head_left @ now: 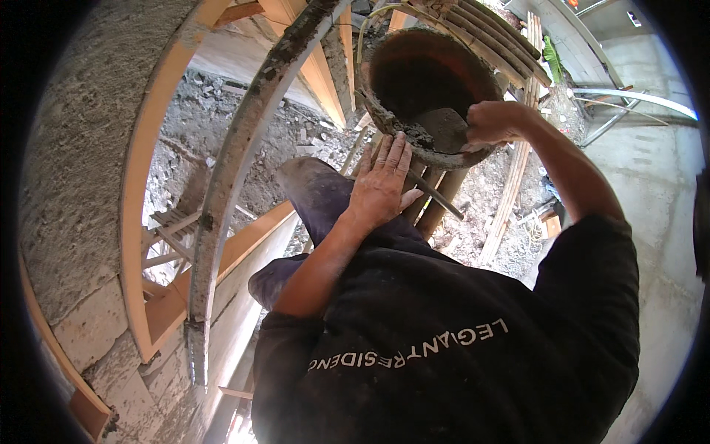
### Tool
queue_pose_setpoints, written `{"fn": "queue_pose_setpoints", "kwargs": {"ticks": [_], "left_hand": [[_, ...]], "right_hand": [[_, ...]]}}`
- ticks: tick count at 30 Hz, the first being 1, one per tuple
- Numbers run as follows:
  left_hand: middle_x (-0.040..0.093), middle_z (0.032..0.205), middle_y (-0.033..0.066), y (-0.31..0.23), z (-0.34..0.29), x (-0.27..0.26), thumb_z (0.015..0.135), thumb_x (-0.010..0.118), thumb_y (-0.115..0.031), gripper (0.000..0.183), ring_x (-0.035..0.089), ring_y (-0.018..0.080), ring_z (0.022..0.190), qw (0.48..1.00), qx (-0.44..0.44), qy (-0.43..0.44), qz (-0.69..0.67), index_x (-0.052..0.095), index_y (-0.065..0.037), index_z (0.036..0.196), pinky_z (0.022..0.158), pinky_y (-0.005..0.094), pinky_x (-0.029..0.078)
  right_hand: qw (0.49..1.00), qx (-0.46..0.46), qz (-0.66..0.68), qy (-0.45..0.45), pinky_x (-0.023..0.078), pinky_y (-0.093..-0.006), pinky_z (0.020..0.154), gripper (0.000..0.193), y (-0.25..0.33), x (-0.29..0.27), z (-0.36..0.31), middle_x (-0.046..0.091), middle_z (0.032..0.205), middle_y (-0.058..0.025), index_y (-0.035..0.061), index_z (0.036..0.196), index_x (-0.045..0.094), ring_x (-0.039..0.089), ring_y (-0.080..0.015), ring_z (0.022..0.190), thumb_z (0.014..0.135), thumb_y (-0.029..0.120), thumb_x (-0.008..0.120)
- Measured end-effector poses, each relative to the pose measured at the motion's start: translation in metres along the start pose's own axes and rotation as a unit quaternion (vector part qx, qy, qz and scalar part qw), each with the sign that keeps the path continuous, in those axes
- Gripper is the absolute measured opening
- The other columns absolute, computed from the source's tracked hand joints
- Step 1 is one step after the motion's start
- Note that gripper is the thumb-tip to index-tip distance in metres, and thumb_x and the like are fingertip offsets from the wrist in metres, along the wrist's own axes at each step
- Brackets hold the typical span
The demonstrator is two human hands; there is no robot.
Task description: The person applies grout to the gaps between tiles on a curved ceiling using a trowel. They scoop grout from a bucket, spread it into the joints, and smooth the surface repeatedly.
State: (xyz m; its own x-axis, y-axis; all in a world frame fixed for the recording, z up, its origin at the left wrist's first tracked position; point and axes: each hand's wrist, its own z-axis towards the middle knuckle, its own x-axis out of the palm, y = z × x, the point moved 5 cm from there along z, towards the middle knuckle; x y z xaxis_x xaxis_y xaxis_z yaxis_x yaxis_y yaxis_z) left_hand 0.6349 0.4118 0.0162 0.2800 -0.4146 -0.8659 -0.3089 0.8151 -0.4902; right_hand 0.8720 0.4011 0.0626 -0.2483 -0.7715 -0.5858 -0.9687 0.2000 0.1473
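Note:
A round, mortar-stained bucket [381, 111] stands in front of me, tilted so that its dark inside shows. Grey wet mortar [416, 134] clings along its near inner wall. My right hand [497, 123] is closed at the bucket's right side, around the handle of a trowel [441, 127]; the fist hides that handle. The broad grey blade lies inside the bucket, close to the near wall. My left hand [381, 180] rests with fingers stretched out and fingertips against the near rim. Grey dust covers its fingers.
Wooden poles [436, 196] lie under the bucket, and more poles [503, 37] are behind it. At left, a mortar-stained metal pole [235, 155] crosses before a wooden frame [137, 192] set in a rough wall [81, 170]. Rubble [259, 148] covers the ground below.

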Motion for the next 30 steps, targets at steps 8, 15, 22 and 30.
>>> {"fn": "queue_pose_setpoints", "kwargs": {"ticks": [8,15,22,30], "left_hand": [[0.023,0.151,0.0205,-0.001,-0.005,0.000,0.081,0.064,-0.049,0.088,0.022,0.0366,0.141,1.000,0.000,0.000,0.014,0.028,0.002,0.143,0.112,0.0570,0.015],[0.021,0.152,0.0198,-0.002,-0.003,0.002,0.081,0.063,-0.049,0.088,0.020,0.0354,0.141,0.999,-0.005,0.003,0.033,0.027,0.002,0.144,0.112,0.0571,0.013],[0.022,0.152,0.0194,-0.003,-0.002,0.000,0.082,0.064,-0.046,0.087,0.022,0.0349,0.141,0.999,-0.005,0.007,0.031,0.028,0.002,0.143,0.112,0.0575,0.012],[0.025,0.151,0.0192,-0.003,-0.005,0.000,0.081,0.065,-0.044,0.086,0.025,0.0346,0.140,0.999,-0.002,-0.011,0.034,0.028,0.002,0.143,0.112,0.0578,0.014]], "right_hand": [[0.957,0.026,0.287,-0.039,0.051,-0.0429,0.066,0.034,-0.019,0.013,-0.038,0.061,0.064,-0.0180,-0.0038,0.085,0.063,0.062,-0.0328,0.066,0.079,0.029,0.058],[0.971,0.053,-0.079,-0.219,0.048,-0.0489,0.077,0.032,-0.011,-0.015,-0.060,0.064,0.082,-0.0209,0.0008,0.086,0.058,0.063,-0.0392,0.083,0.085,0.032,0.058],[0.995,0.100,0.022,0.012,0.054,-0.0472,0.070,0.033,-0.008,-0.011,0.011,0.067,0.081,-0.0183,-0.0010,0.085,0.066,0.067,-0.0322,0.079,0.084,0.031,0.056],[0.933,0.078,-0.284,-0.208,0.056,-0.0419,0.067,0.017,0.000,-0.060,-0.025,0.071,0.083,-0.0105,0.0089,0.082,0.072,0.070,-0.0288,0.081,0.077,0.017,0.058]]}}
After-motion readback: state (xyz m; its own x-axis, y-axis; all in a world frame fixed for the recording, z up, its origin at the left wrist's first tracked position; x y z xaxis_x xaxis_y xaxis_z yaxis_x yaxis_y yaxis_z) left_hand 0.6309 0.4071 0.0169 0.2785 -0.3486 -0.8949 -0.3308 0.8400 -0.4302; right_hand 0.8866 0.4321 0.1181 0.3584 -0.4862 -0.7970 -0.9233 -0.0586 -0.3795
